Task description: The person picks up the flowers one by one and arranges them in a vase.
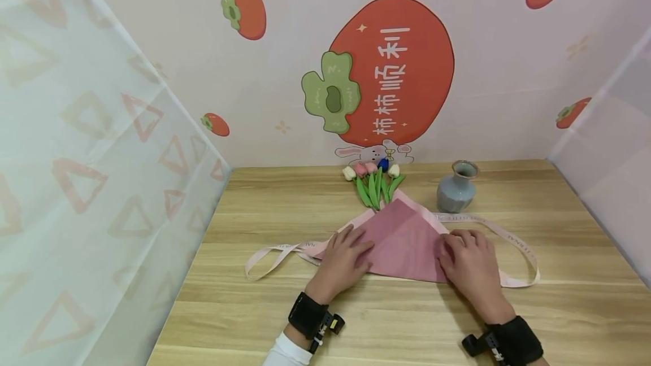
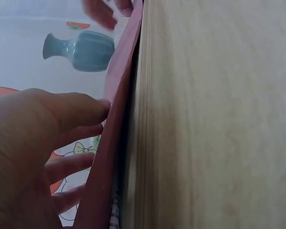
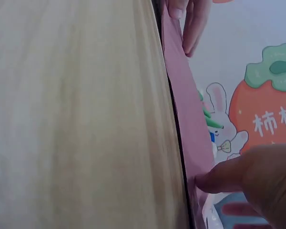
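A pink wrapping paper sheet (image 1: 407,247) with a pale border lies folded on the table. Several artificial tulips (image 1: 376,185), white, pink and blue with green leaves, stick out past its far edge. My left hand (image 1: 346,258) rests on the paper's left part with its fingers spread; in the left wrist view the thumb (image 2: 86,112) touches the sheet. At the right edge, my right hand (image 1: 470,264) touches the paper with bent fingers. In the right wrist view the right thumb (image 3: 224,174) presses on the sheet. A pale printed ribbon (image 1: 524,253) runs out from under both sides.
A blue-grey ceramic vase (image 1: 456,188) stands behind the paper on the right. The wooden table (image 1: 244,202) meets a wall cloth (image 1: 285,83) printed with persimmons at the back. Patterned cloth (image 1: 127,157) also hangs at the left side.
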Action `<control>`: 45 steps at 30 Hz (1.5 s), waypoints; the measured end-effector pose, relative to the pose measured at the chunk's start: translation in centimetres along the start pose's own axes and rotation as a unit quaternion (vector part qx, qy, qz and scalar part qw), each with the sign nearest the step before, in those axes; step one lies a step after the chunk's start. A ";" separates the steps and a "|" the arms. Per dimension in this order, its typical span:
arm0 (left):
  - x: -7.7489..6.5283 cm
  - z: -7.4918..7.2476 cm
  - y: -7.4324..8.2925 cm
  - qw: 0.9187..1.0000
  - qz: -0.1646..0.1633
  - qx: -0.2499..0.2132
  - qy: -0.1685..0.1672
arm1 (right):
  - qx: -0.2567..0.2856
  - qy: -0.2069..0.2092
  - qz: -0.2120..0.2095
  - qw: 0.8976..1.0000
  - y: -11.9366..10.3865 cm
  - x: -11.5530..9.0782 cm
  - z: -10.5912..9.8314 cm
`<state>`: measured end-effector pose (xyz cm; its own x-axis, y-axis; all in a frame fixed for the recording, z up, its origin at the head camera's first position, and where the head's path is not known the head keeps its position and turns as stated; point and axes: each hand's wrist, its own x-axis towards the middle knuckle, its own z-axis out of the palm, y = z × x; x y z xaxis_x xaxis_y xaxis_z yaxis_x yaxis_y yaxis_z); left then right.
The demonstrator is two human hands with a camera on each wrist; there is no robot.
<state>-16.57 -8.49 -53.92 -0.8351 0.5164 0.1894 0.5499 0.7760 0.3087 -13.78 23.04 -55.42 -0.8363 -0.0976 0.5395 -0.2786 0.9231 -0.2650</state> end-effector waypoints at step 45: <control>7.5 1.9 -0.8 0.985 -0.088 -0.146 0.000 | 0.165 -0.180 0.034 0.969 -3.1 6.1 4.7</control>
<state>-23.25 -4.56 -54.55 -0.9169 0.3840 0.1084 0.3699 0.7162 0.5919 -20.23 17.87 -55.07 -0.9523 -0.2189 0.2126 -0.3025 0.7689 -0.5633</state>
